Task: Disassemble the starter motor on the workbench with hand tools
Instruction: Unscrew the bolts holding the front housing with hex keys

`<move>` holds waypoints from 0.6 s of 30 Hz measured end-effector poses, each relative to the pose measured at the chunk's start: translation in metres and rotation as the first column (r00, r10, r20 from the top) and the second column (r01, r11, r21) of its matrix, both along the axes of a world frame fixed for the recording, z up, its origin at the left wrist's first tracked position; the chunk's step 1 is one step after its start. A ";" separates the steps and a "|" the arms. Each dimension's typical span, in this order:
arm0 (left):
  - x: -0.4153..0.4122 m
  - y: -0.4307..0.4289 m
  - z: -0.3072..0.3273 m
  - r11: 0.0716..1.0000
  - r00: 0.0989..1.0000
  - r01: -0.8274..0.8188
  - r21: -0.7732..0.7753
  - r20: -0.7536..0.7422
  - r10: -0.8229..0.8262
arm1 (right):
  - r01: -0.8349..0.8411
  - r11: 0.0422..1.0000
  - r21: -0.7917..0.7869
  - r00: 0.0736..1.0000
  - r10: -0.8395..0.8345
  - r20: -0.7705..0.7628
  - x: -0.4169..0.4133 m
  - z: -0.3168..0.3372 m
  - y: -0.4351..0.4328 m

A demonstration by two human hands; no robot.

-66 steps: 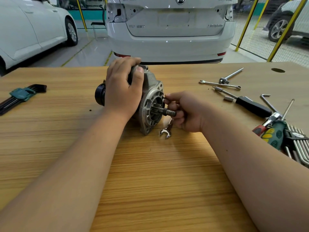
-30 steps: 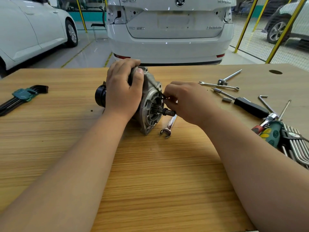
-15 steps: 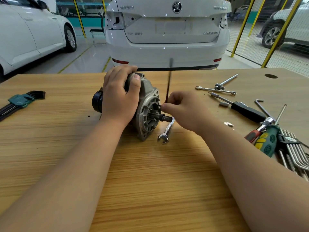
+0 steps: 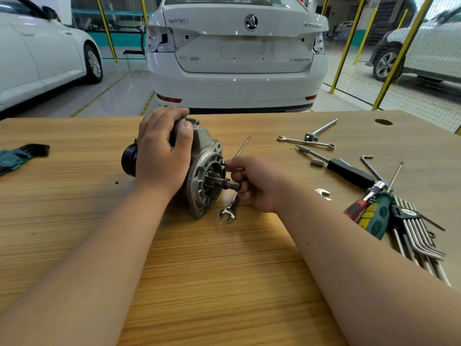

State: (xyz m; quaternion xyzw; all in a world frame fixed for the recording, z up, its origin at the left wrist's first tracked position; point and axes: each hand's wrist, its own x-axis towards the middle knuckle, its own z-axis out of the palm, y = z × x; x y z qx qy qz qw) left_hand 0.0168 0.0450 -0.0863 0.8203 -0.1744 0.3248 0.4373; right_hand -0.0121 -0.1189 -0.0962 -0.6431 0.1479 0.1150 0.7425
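On the wooden workbench (image 4: pixel 224 270), near its middle, the starter motor (image 4: pixel 203 143) lies on its side. The left hand (image 4: pixel 162 156) wraps tightly over its top to stop it rolling. The right hand (image 4: pixel 259 183) pinches a thin bent key (image 4: pixel 243 146), with the short end at the front plate's edge. I think this step is loosening a bolt there. Next, the key needs more turns while the motor is held firm. Half a second ago the long end pointed straight up; now it leans right.

Bright even daylight, soft shadows, wide-angle edge bending, slight blur
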 end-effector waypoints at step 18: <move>0.000 0.000 0.001 1.000 1.000 -0.005 -0.011 0.014 0.005 | -0.088 0.946 0.314 0.979 0.141 -0.150 -0.002 0.008 -0.003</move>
